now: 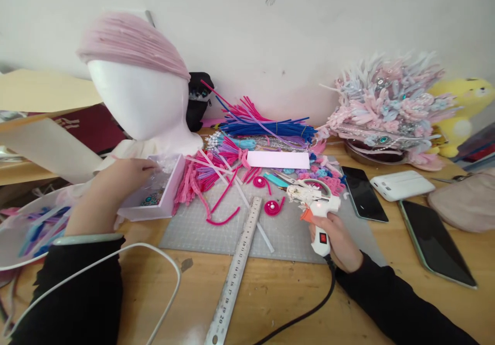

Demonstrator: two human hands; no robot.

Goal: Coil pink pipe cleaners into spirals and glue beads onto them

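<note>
My left hand [129, 180] reaches over a lilac box [178, 182] of beads and clear bags; its fingers are pressed together at the tips, and what they hold, if anything, is too small to name. My right hand [340, 236] is wrapped round the handle of a white glue gun [322, 208] with an orange trigger and a red switch. The gun's nozzle points left above the grey cutting mat [301, 239]. Two magenta spirals with pearly centres lie near it, the lower spiral [274, 207] and the upper spiral [260, 182]. A bent magenta stem [224, 221] lies further left.
A steel ruler [235, 267] crosses the mat's front edge. Behind are a foam head [143, 97], pipe cleaners [266, 128] and a decorated headpiece [386, 108]. Phones [365, 193] and a power bank [402, 185] lie right. A white cable [170, 262] loops at front left.
</note>
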